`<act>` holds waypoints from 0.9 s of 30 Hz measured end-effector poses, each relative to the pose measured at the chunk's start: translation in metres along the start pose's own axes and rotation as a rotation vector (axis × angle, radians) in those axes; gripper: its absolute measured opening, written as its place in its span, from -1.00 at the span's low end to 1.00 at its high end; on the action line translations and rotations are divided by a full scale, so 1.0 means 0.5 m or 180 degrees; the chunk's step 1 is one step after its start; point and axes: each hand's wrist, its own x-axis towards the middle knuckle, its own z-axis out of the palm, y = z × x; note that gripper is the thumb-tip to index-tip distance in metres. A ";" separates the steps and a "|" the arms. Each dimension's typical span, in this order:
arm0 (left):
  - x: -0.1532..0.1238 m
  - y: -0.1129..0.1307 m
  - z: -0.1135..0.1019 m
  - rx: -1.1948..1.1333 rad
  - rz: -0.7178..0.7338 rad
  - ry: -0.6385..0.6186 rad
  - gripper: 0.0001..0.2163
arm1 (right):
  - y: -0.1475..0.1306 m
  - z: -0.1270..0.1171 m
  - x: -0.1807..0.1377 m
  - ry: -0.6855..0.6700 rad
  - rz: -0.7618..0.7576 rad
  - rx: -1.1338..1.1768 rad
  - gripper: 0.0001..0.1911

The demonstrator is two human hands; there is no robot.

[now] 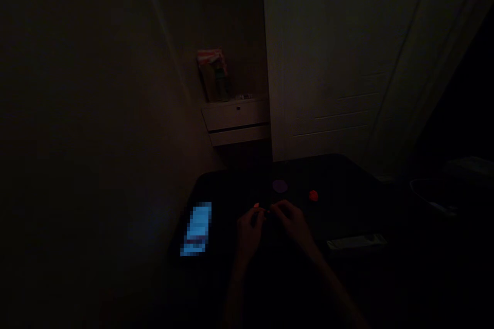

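Note:
The scene is very dark. Over the black table, my left hand has its thumb and fingers closed in a pinch, with the tips turned toward my right hand. My right hand is pinched too, its fingertips close to those of the left. Whatever lies between the tips is too small and dim to name. A small bright orange-red piece shows just above the left fingers; I cannot tell whether it is held or lies behind them. Beyond my hands are a flat purple disc and a crumpled-looking red lump.
A lit, blurred phone-like screen lies at the table's left edge. A pale flat item is at the front right. Behind the table are a drawer unit with a striped package on top, and a pale panelled door.

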 end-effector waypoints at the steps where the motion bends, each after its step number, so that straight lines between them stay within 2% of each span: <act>1: 0.000 -0.002 0.000 0.0005 -0.0009 -0.0001 -0.74 | -0.001 0.000 0.000 0.0016 0.0002 -0.0029 -0.69; 4: 0.000 -0.004 0.000 0.0005 -0.0014 0.0007 -0.73 | -0.004 0.001 0.000 0.0094 0.0017 -0.0095 -0.67; 11: 0.001 0.001 -0.001 -0.0006 0.0005 -0.0027 -0.74 | 0.002 0.000 0.001 0.0052 0.0020 0.0074 -0.74; 22: 0.001 0.001 -0.001 0.0038 -0.0004 -0.0039 -0.72 | 0.000 0.000 0.000 0.0131 0.0013 0.0013 -0.60; 27: -0.002 0.002 -0.001 0.0052 0.0020 -0.0034 -0.72 | -0.003 0.002 -0.002 0.0149 0.0049 -0.0049 -0.65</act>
